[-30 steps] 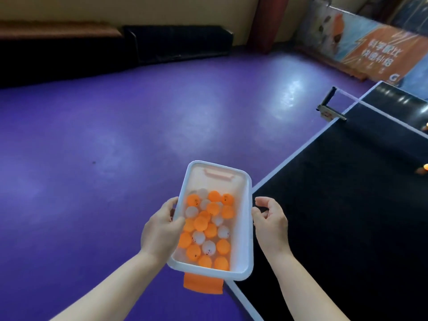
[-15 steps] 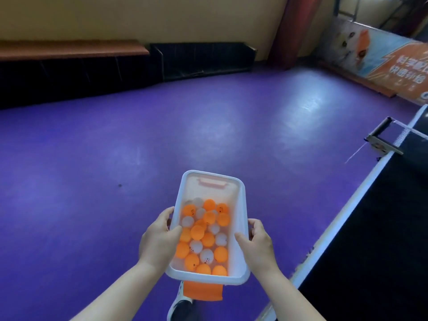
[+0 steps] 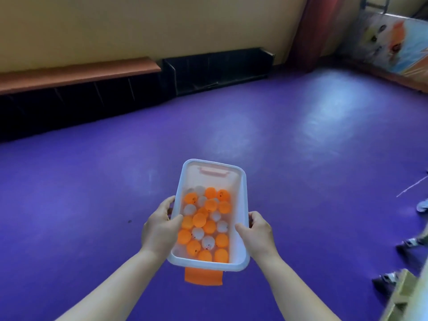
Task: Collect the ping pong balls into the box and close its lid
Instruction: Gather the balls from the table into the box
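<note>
Obs.: the translucent white box [image 3: 242,205] is carried clear of the purple floor [image 3: 92,181], one hand on each long wall. Its long axis runs straight away from the person, with the near end just in front of the wrists.

Left hand [image 3: 159,230]: thumb hooked over the rim, fingers curled round the outside of the left wall. Right hand [image 3: 257,230]: same grip mirrored on the right wall. Both grip at about mid-length and neither is nearer than the other.

Contents: orange and white ping pong balls [image 3: 206,223], more than one layer deep in places, pooled in the near two thirds. The far end of the bottom is bare, so we judge the box tipped slightly toward the person.

Closure: an orange latch [image 3: 203,276] hangs down from the near end wall and a second latch [image 3: 214,172] sits at the far end. No lid is in view and the top is open.

We see no loose balls on the floor. We judge that the lid step remains and that the box must first be set down to free a hand.
</note>
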A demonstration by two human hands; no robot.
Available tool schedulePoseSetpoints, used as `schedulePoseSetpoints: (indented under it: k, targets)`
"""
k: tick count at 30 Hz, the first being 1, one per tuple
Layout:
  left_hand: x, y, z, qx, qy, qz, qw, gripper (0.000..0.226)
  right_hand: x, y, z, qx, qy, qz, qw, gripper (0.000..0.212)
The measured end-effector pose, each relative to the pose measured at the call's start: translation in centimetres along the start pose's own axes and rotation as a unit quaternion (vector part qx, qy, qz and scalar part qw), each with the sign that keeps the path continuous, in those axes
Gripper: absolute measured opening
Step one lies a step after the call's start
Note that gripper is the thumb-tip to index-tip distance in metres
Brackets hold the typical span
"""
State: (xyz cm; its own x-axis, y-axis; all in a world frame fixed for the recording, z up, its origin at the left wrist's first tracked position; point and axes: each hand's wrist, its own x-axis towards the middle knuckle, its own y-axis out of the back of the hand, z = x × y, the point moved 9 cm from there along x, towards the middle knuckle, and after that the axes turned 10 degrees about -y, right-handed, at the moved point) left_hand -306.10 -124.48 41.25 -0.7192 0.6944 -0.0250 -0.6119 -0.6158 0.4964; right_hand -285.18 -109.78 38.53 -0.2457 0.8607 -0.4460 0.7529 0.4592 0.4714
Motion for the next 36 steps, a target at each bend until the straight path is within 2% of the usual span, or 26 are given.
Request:
schedulePoseSetpoints:
  k: [11,15,18,23,28,36]
  targets:
    - [21.5,-11.9,4.4,-0.050,-0.044,-0.141,0.988,0.037,15.9,5.1,-5.6,0.025,-0.067,0.133,0.988,0.015]
    - [29.5,-17.0,8.5,-0.029,-0.086,-0.205,0.975,0.036,20.4,8.3,-7.4,0.057,-0.117,0.204,0.970,0.008]
    - [34.0,-21.7,11.9,-0.016,-0.116,-0.256,0.960,0.040,23.1,11.1,-7.7,0.081,-0.150,0.258,0.951,0.014]
    - [37.1,-31.0,16.7,-0.002,-0.154,-0.339,0.928,0.042,25.7,16.5,-5.6,0.108,-0.206,0.345,0.909,0.016]
    - [38.0,-41.5,21.5,0.010,-0.190,-0.400,0.896,0.044,29.0,23.3,-2.0,0.119,-0.234,0.415,0.871,0.032]
    - [40.7,-59.1,32.4,0.033,-0.239,-0.430,0.870,0.045,39.2,38.2,2.3,0.150,-0.231,0.447,0.851,0.032]
